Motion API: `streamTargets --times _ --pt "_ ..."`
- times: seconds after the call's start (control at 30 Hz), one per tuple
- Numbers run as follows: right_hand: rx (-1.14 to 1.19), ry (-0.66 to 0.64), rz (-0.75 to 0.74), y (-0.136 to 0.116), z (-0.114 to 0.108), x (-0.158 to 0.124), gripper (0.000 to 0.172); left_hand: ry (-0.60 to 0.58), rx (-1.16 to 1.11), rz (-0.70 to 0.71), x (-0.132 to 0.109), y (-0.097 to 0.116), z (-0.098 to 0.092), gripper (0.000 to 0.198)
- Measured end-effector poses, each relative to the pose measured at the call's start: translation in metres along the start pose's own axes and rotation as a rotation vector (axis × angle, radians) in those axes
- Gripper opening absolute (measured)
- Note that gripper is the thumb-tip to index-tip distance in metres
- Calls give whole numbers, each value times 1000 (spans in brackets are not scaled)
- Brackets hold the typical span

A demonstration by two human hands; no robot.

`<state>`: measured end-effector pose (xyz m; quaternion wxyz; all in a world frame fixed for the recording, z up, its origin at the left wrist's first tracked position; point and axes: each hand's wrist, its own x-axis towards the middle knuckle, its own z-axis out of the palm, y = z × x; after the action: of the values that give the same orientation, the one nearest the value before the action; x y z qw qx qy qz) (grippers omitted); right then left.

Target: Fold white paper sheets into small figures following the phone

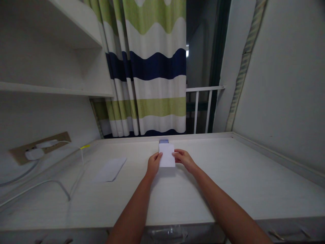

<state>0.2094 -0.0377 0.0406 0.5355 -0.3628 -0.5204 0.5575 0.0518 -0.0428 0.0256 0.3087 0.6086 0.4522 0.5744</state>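
Observation:
Between my two hands is a small white sheet of paper (167, 156), raised a little over the white desk, with a shadow beneath its near edge. My left hand (153, 163) grips its left edge, thumb on top. On the right edge, my right hand (185, 159) pinches it between thumb and fingers. Whether it is one sheet or a folded stack, I cannot tell. Just behind the paper lies a small bluish-purple object (164, 141), partly covered by it. Further left, other white paper (110, 169) rests flat on the desk.
White plugs (35, 153) sit in a wall socket at the left, with cables (50, 181) running over the desk (228, 189). Shelves (56, 88) overhang the left side. A striped curtain (159, 84) and a white railing (203, 89) stand behind the desk. Drawer handles line the front.

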Motion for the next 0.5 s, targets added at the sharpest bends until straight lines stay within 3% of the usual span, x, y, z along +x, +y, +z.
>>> streamTargets --times 0.1,0.33,0.5 --pt "-13 -39 4 2 1 -1 22 29 -8 8 -1 2 -1 32" --pt "19 31 -41 4 0 3 27 15 -110 4 -2 7 1 31" --pt "53 45 -41 2 -1 4 25 -46 -319 -117 0 4 4 40"
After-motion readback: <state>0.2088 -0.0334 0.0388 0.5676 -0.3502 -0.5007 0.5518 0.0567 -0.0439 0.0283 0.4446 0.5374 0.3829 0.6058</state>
